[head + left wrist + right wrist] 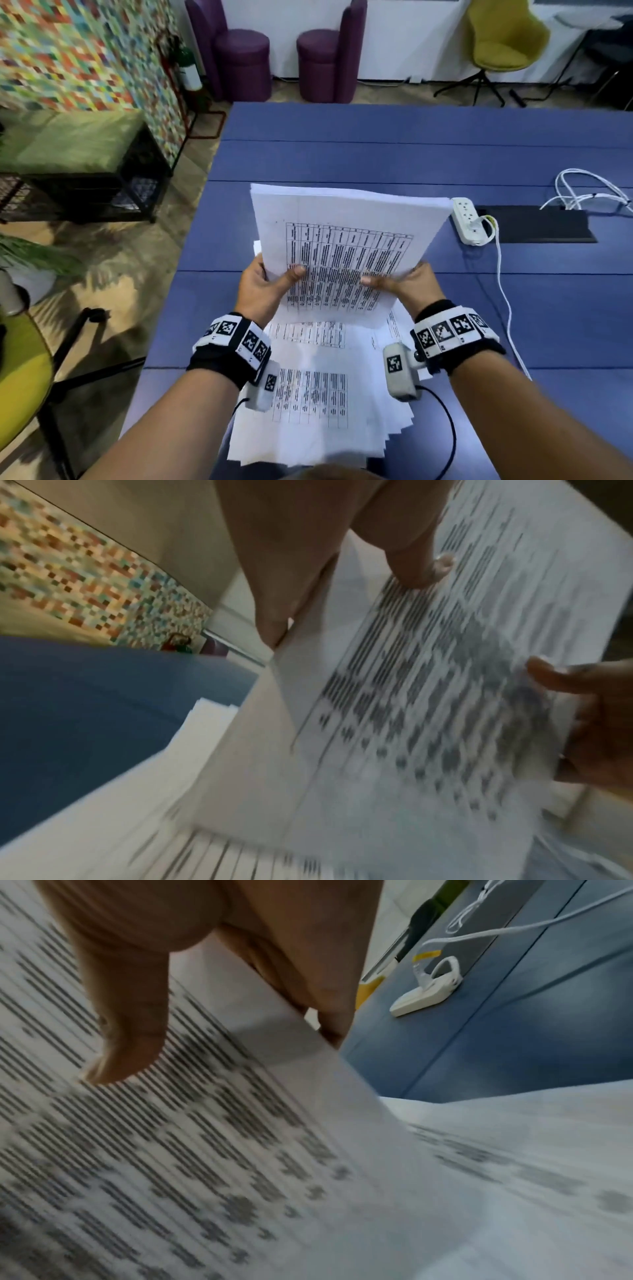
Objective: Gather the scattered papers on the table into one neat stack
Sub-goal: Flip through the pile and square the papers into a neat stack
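Nearest, a fanned heap of printed papers (318,421) lies on the blue table (376,154), its edges staggered. Above it, 2 hands hold 1 bundle of sheets (342,246) raised and tilted: the left hand (263,291) grips its left edge, thumb on the printed grid, and the right hand (407,287) grips its right edge likewise. Farther right, apart from the papers, sit 1 white power strip (466,221) with a white cable (503,294), then a black panel (541,226); 2 purple stools (318,65) stand beyond the table
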`<act>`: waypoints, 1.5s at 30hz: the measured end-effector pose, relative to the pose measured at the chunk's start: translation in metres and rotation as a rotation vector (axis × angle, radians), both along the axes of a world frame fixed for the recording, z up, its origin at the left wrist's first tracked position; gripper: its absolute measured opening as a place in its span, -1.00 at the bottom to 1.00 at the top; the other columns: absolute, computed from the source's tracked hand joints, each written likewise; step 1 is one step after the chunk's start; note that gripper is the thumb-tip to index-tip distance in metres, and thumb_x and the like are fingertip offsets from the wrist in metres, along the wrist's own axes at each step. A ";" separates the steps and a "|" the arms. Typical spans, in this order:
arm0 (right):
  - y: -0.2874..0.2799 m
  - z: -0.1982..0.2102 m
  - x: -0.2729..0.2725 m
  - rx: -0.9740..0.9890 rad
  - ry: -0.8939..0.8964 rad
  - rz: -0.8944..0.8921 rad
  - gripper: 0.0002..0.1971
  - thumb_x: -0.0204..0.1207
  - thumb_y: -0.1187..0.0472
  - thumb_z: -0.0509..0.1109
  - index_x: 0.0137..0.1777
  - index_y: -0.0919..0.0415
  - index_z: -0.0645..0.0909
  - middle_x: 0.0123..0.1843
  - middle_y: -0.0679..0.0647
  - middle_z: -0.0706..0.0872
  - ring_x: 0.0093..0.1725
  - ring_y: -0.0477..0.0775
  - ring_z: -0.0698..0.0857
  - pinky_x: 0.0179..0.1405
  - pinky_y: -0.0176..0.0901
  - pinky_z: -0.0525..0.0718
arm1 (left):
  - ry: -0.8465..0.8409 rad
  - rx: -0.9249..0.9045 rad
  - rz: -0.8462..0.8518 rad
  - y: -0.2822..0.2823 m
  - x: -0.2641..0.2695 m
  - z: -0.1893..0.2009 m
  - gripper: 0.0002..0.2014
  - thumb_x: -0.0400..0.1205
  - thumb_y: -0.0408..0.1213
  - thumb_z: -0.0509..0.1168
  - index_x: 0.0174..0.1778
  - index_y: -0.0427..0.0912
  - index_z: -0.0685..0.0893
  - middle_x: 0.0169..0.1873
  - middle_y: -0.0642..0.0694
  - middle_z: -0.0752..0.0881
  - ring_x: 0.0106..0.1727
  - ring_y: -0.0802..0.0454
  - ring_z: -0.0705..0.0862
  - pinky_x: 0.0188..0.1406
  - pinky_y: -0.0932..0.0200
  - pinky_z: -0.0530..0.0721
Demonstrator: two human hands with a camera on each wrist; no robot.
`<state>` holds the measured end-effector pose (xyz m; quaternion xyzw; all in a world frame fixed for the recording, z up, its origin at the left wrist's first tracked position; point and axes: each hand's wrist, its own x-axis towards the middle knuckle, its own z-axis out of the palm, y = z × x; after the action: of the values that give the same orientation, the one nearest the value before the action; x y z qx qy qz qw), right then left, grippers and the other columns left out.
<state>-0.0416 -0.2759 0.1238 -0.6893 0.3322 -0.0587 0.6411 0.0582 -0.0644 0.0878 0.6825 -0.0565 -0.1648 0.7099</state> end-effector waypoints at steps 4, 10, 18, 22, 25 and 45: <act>0.012 -0.007 -0.002 -0.053 0.057 0.016 -0.19 0.15 0.12 0.68 0.20 0.70 0.43 -0.43 0.15 0.40 -0.39 0.33 0.48 -0.17 0.20 0.61 | 0.032 0.073 -0.023 -0.002 -0.006 -0.015 -0.71 0.55 -0.44 0.44 0.17 -0.21 0.62 0.04 -0.08 0.81 0.07 0.18 0.77 0.21 0.12 0.72; 0.018 0.006 0.013 -0.046 -0.168 -0.002 -0.72 0.35 0.31 0.58 -0.02 0.13 0.58 -0.04 -0.01 0.78 0.00 -0.05 0.76 0.07 -0.15 0.69 | -0.077 0.030 0.047 0.005 0.009 0.002 -0.65 0.57 -0.56 0.38 0.13 -0.07 0.54 0.04 0.00 0.76 0.06 0.22 0.75 0.11 0.28 0.68; 0.060 -0.069 -0.027 -0.219 0.436 0.244 -0.29 0.58 0.01 0.36 0.60 0.34 0.19 0.60 0.17 0.34 0.57 0.15 0.34 0.47 -0.11 0.34 | 0.150 0.580 -0.007 0.057 -0.033 -0.074 -0.76 0.58 -0.38 0.44 0.11 -0.30 0.57 -0.07 -0.18 0.70 0.07 -0.22 0.70 -0.04 0.07 0.63; 0.076 -0.105 -0.038 -0.305 0.557 0.348 -0.37 0.60 -0.04 0.33 0.56 0.27 0.30 0.58 0.19 0.33 0.55 0.19 0.34 0.49 -0.05 0.38 | 0.202 0.820 -0.017 0.070 -0.049 -0.098 -0.74 0.60 -0.28 0.44 0.06 -0.32 0.54 -0.07 -0.19 0.67 0.10 -0.24 0.67 0.01 0.08 0.58; 0.076 -0.113 -0.045 -0.543 0.645 0.327 -0.55 0.49 -0.18 0.39 0.24 0.10 0.59 0.43 0.10 0.34 0.43 0.18 0.32 0.36 0.08 0.47 | 0.132 1.167 -0.108 0.080 -0.050 -0.100 -0.54 0.56 0.00 0.44 0.20 -0.27 0.56 0.26 -0.30 0.54 0.31 -0.33 0.49 0.26 -0.07 0.55; 0.099 -0.082 -0.042 -0.688 0.138 0.236 -0.89 0.39 0.04 0.51 -0.21 -0.03 0.62 0.15 -0.09 0.29 0.16 -0.07 0.35 0.06 -0.19 0.39 | 0.186 0.811 -0.030 0.085 -0.043 -0.109 -0.77 0.70 -0.16 0.28 0.08 -0.28 0.60 0.19 -0.26 0.44 0.21 -0.24 0.51 0.36 -0.05 0.48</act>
<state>-0.0832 -0.1769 0.0423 -0.9005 0.2537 -0.0460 0.3502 0.0154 0.0204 -0.0214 0.8882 0.0674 -0.2448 0.3830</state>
